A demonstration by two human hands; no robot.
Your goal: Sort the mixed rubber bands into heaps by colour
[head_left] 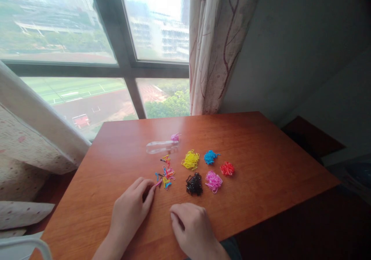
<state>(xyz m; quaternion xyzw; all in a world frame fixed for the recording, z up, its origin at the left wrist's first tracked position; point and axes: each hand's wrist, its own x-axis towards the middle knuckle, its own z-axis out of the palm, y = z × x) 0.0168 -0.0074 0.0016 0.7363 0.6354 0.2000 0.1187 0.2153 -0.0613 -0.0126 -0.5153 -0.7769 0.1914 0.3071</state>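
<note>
My left hand (131,207) rests on the wooden table (261,155), its fingertips pinched against a pink rubber band (158,183) at the edge of a small mixed pile of coloured bands (165,172). Near the front edge lies my right hand (191,223), fingers curled under; whatever is inside them is hidden. Sorted heaps lie beyond my hands: yellow (190,159), blue (210,157), red (227,168), black (194,184) and pink (213,181).
A clear plastic packet (162,146) with a pink tag lies farther back on the table. A patterned curtain (220,47) hangs behind the table's far edge beside a large window. A cushion sits to the left, off the table.
</note>
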